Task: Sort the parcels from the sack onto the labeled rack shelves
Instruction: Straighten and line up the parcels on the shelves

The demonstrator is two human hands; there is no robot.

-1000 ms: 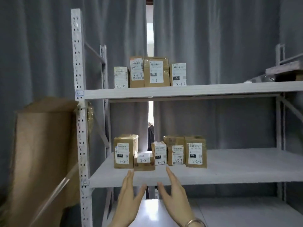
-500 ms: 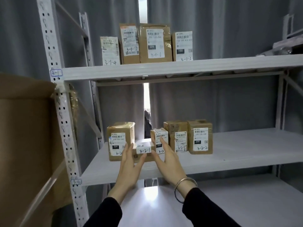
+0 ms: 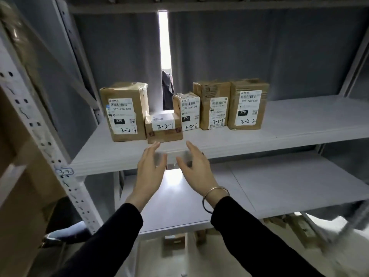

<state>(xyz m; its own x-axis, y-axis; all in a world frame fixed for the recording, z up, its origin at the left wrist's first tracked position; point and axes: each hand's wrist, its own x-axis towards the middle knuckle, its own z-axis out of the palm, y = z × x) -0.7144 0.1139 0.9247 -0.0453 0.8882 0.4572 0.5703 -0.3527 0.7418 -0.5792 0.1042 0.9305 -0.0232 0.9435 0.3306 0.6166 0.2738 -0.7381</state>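
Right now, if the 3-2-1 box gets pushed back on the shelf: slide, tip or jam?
Probably slides, not tips: the 3-2-1 box is low and wide, flat on the smooth shelf. Likely light and stiff: small taped carton, square corners. May rub the 3-2-4 box and 3-2-6 box flanking it closely.

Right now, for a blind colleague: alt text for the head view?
The left hand and right hand, both open, hover just short of the 3-2-1 parcel on a grey rack shelf. Taller parcels 3-2-4, 3-2-6, 3-2-5 and 3-2-2 flank it.
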